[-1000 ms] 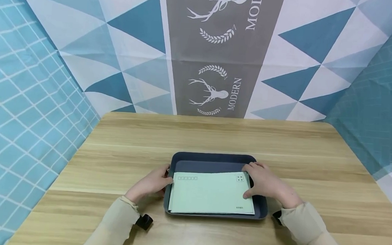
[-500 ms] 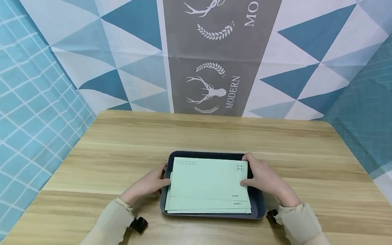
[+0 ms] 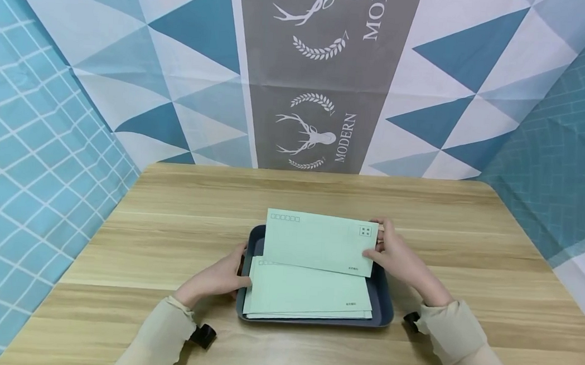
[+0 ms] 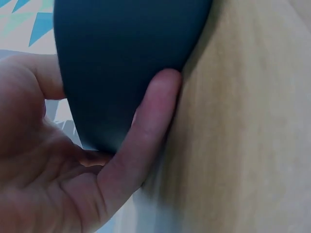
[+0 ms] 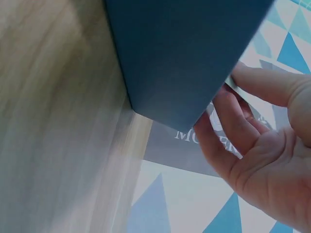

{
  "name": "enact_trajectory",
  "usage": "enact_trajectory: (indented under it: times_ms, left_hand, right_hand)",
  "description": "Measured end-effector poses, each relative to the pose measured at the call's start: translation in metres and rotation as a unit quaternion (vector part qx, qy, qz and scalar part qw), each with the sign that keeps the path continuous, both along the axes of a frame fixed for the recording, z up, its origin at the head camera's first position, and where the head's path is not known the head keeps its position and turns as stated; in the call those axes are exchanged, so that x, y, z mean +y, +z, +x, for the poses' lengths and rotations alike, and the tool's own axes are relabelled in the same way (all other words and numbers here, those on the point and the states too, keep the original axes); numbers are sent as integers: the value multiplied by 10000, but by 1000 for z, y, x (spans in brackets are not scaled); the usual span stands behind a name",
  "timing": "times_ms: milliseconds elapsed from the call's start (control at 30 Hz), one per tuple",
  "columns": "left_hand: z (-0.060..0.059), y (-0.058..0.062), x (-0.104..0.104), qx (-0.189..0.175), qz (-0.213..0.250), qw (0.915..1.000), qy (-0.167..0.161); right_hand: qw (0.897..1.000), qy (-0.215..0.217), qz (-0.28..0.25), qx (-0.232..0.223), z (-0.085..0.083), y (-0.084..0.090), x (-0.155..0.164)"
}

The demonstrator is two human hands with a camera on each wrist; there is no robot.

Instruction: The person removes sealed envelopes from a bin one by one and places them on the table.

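Envelope (image 3: 319, 243) above stacked tray (image 3: 383, 299)

right hand (image 5: 262, 145) pinching envelope (image 5: 184, 53), wooden table (image 5: 53, 121)

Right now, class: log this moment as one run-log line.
right hand: pinches top envelope, lifted | left hand: holds tray edge | stack: in tray

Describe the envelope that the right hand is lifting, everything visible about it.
The lifted envelope is pale green paper, rectangular, face up, with a row of small postcode boxes top left, a stamp square top right and tiny print bottom right. The right hand pinches its right edge. It hangs over the far part of the dark tray, above the stack.
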State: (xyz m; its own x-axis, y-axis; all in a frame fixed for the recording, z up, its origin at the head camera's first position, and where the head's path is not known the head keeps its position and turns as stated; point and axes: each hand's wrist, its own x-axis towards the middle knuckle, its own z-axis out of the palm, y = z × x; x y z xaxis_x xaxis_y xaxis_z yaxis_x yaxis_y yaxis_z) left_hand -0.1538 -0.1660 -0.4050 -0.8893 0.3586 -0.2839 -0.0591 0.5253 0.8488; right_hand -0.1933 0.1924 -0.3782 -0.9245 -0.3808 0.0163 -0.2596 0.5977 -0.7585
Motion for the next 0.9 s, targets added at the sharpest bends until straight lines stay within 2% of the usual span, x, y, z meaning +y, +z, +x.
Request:
enact_trajectory:
  times_ms: [233, 300, 467, 633, 900]
  left_hand:
    - [1, -2, 0, 150, -7, 9999, -77]
    - [1, -4, 0, 152, -10, 9998, -92]
    - [0, -5, 0, 100, 48, 9999, -93]
    - [-1, -3, 1, 102, 65, 9999, 22]
    - [0, -5, -1, 214, -19, 9997, 115]
  right_hand:
    - [9985, -175, -323, 411, -10, 3, -2]
    - [9980, -274, -450, 346, -14, 5, -2]
    - [9936, -399, -1035, -216, -29, 9, -2]
    - [9836, -366, -1548, -849, -48, 8, -1]
    - [9636, -433, -2206, -1443, -69, 6, -4]
